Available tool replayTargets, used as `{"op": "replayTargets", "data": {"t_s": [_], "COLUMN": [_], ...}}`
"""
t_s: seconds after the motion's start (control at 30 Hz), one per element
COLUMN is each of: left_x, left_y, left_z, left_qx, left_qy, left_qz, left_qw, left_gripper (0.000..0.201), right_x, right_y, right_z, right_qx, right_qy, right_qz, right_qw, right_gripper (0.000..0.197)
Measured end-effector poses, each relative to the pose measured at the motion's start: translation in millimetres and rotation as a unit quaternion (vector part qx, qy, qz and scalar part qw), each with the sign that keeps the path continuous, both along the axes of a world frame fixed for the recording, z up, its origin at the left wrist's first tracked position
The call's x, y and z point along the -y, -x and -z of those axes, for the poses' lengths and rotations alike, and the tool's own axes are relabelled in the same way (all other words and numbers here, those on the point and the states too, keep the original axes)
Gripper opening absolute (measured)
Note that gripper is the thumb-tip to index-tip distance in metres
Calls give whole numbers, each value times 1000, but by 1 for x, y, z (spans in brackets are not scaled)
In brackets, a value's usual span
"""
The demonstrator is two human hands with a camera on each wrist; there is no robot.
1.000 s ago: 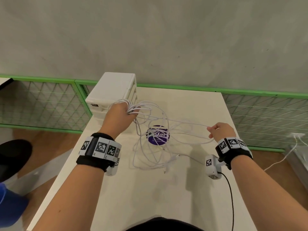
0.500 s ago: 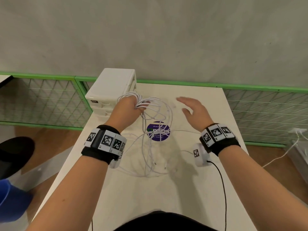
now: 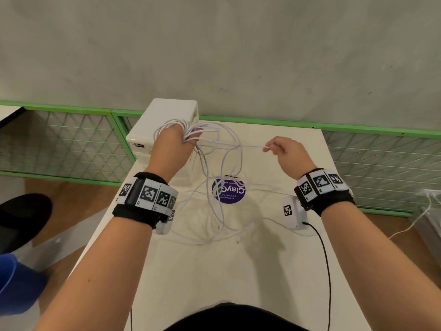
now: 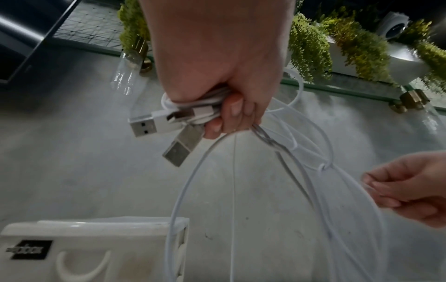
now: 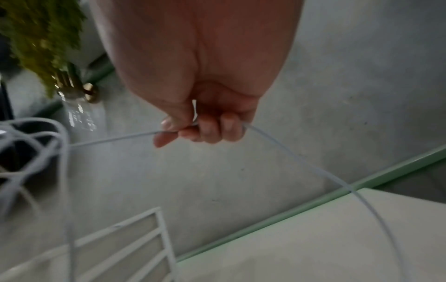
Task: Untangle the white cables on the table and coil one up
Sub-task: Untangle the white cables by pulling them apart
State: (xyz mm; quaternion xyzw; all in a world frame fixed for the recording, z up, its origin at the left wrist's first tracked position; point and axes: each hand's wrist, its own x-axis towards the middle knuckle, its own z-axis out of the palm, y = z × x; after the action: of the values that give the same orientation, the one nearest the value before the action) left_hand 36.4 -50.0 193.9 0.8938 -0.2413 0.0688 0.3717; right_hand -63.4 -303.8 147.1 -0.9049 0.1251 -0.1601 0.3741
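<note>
So left hand (image 3: 172,144) is fisted around a bunch of white cables (image 3: 216,149), raised above the tabletop (image 3: 202,278), right hand (image 3: 287,151) pinching one strand.

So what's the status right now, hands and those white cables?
Left hand grips bunched white cables, USB plugs poking out. Right hand pinches one strand, pulled taut. Tangle remains, loops trailing on table.
</note>
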Motion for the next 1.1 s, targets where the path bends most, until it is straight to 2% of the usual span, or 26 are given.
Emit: {"op": "replayTargets", "data": {"t_s": [0.1, 0.2, 0.33, 0.43, 0.57, 0.67, 0.77, 0.83, 0.93, 1.1], "left_x": [-9, -14, -12, -4, 10, 19, 26, 27, 26, 27], "left_y": [-5, -8, -6, 1, 11, 15, 18, 21, 20, 22], "left_z": [0, -3, -3, 1, 0, -2, -6, -11, -16, -20], "left_qx": [8, 14, -2, -18, -48, -68, -88, -95, -102, -138], "left_qy": [32, 59, 65, 54, 47, 65, 86, 101, 140, 197], "left_qz": [-29, -45, -49, -30, -2, 8, 24, 23, 13, 15], "left_qw": [999, 997, 997, 998, 998, 995, 992, 990, 985, 970], "left_gripper": [37, 41, 41, 42, 41, 43, 39, 36, 33, 21], "right_x": [32, 54, 60, 52, 33, 10, -16, -25, -27, -38], "right_y": [13, 28, 39, 37, 16, 1, -8, -9, -8, 8], "right_z": [16, 31, 43, 41, 24, 7, -6, -11, -14, -13], "right_qx": [-1, -40, -67, -19, 43, 64, 81, 88, 114, 174], "right_qy": [31, 22, 10, -15, 70, 70, -20, -74, -106, -202], "right_qz": [116, 217, 270, 248, 167, 93, -2, -29, -32, 22], "right_qw": [993, 975, 960, 968, 982, 991, 997, 993, 987, 964], "right_gripper": [25, 27, 29, 30, 22, 19, 20, 24, 29, 16]}}
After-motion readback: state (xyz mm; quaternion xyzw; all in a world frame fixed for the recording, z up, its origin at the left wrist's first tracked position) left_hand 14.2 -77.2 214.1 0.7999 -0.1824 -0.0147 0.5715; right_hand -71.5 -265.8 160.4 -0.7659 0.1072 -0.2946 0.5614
